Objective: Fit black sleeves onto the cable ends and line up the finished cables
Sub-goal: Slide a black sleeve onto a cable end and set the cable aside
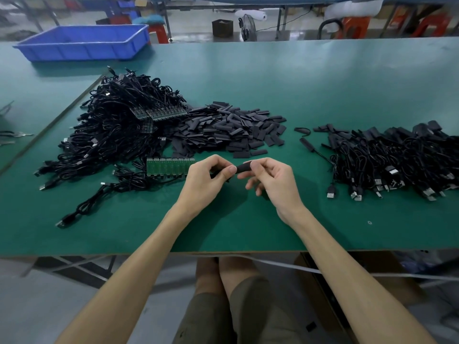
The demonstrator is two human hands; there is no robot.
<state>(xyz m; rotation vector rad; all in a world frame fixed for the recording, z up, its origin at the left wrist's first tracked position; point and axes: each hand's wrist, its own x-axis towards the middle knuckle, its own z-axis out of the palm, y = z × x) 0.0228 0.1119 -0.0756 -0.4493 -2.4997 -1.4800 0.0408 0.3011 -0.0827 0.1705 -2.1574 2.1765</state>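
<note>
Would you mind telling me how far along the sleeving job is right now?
Done: sleeved cables lie piled on the right. In hand: left hand and right hand pinch one sleeve between them. Left: a large tangle of bare cables and a heap of loose sleeves.

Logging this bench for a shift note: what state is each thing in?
left hand, pinching cable end
right hand, pinching black sleeve
loose sleeves, heaped
left cable heap, tangled
right cable pile, ends sleeved, roughly lined up
green board strip, lying flat
blue bin, upright, contents hidden
</note>
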